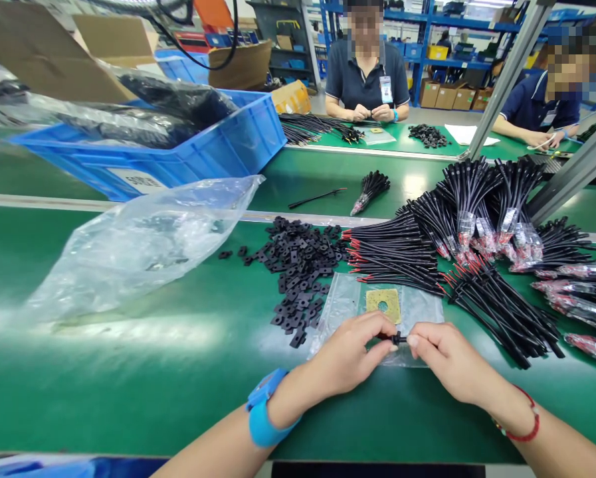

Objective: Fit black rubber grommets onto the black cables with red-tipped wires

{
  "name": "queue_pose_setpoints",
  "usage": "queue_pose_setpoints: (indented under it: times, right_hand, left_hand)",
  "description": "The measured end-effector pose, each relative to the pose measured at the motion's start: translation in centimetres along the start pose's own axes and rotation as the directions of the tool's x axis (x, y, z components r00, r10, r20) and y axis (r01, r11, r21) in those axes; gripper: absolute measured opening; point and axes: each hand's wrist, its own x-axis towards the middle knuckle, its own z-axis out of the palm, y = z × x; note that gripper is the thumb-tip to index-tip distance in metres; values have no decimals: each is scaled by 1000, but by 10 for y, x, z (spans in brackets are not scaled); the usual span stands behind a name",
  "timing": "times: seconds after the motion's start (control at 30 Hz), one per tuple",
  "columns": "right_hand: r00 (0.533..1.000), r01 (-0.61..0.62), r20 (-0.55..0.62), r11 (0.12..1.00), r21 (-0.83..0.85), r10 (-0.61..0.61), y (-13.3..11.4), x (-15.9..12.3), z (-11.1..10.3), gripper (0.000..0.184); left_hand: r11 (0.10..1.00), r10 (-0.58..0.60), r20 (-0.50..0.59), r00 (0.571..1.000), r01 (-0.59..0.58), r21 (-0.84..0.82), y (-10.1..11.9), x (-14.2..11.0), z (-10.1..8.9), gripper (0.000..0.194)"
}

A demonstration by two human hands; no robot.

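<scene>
My left hand [345, 352] is closed in a pinch on a small black plastic piece [397, 339]. Opposite it, my right hand [450, 358] pinches a short black cable that meets this piece; most of the cable is hidden by the fingers. Beneath both hands lies a clear plastic bag [417, 309] with a yellow sponge [377, 302] that has a hole in its middle. To the left spreads a pile of small black plastic pieces [300, 255]. Black cables with red wire ends [397, 249] lie in a row beyond the bag, and more loose cables [501, 312] rest to the right.
Tied cable bundles [477, 192] are heaped at the right, near a metal post [507, 79]. A large clear bag [148, 245] and a blue bin [218, 143] stand at the left. One bundle [371, 190] lies farther back. Two people [367, 73] sit across the bench.
</scene>
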Motion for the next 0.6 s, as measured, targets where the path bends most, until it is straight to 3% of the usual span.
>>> queue_pose_setpoints:
  times: [0.43, 0.5, 0.6]
  right_hand:
    - [999, -26, 45, 1000, -2, 26, 9, 4, 13, 32]
    - [999, -5, 39, 1000, -2, 5, 10, 5, 14, 32]
    - [994, 91, -45, 991, -96, -95, 7, 6, 13, 33]
  left_hand:
    - [999, 44, 54, 998, -45, 29, 1, -1, 4, 8]
    - [999, 39, 55, 998, -40, 14, 1, 0, 3, 8]
    - [997, 11, -25, 1000, -13, -70, 3, 2, -3, 8]
